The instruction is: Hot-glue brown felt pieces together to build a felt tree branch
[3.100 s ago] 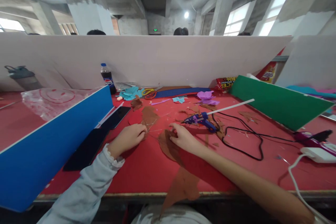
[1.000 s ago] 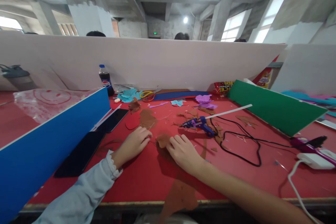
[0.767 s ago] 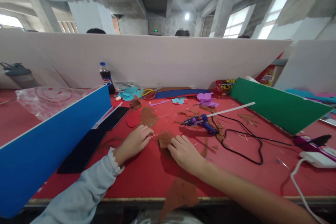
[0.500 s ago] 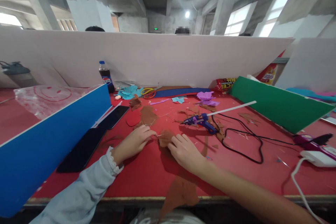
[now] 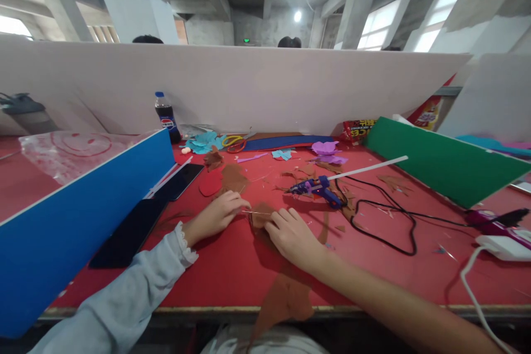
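Observation:
A small brown piece (image 5: 260,214) lies between my hands over the red table, with a thin pale strand (image 5: 258,212) stretched across it. My left hand (image 5: 222,213) pinches the strand's left end, its sleeve cuff resting near the table. My right hand (image 5: 292,235) has its fingers closed on the right side of the brown piece. Further right lies a blue glue gun (image 5: 317,191) with a long white stick in its back. Behind my left hand is a flat brown scrap (image 5: 234,178) beside a red round piece (image 5: 211,183).
A blue board (image 5: 91,199) stands at the left beside dark flat panels (image 5: 128,235); a green board (image 5: 448,168) stands right. A black cable (image 5: 384,247) loops near a white plug (image 5: 504,248). Scissors (image 5: 234,142) and a cola bottle (image 5: 166,117) are at the back.
My left hand has shifted slightly left and up, and the strand between my hands now shows longer and straighter. The view has tilted slightly.

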Action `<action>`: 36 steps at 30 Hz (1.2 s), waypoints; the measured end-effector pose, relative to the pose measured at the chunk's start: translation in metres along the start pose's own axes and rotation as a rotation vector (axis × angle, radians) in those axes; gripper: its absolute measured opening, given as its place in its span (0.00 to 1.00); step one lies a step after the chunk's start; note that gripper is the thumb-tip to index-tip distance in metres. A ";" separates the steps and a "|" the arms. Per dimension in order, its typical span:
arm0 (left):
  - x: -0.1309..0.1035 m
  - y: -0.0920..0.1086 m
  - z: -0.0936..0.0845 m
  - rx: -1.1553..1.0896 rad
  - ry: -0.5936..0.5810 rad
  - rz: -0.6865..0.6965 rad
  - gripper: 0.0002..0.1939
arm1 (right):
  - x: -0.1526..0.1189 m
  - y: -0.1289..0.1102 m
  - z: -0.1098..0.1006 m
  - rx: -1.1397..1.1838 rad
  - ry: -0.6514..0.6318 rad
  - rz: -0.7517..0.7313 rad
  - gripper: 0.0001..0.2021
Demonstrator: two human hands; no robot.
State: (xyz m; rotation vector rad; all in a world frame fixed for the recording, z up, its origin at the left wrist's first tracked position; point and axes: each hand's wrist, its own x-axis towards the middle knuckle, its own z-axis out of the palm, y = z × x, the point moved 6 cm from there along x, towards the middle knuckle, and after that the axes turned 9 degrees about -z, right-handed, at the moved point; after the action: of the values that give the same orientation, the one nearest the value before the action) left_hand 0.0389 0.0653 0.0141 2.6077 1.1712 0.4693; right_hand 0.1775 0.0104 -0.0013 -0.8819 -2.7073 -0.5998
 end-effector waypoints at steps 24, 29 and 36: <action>0.007 -0.010 0.007 0.056 -0.021 0.001 0.12 | 0.001 -0.001 -0.002 -0.017 -0.006 0.003 0.03; 0.007 -0.008 0.006 0.089 -0.011 0.019 0.12 | 0.002 -0.003 -0.003 -0.033 -0.011 -0.009 0.04; 0.008 -0.008 0.006 0.072 -0.007 0.021 0.10 | 0.003 -0.003 -0.006 -0.053 -0.002 -0.002 0.04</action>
State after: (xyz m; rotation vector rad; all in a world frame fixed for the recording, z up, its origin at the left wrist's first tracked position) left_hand 0.0407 0.0766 0.0078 2.6832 1.1806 0.4300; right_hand 0.1737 0.0064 0.0044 -0.8938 -2.7059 -0.6747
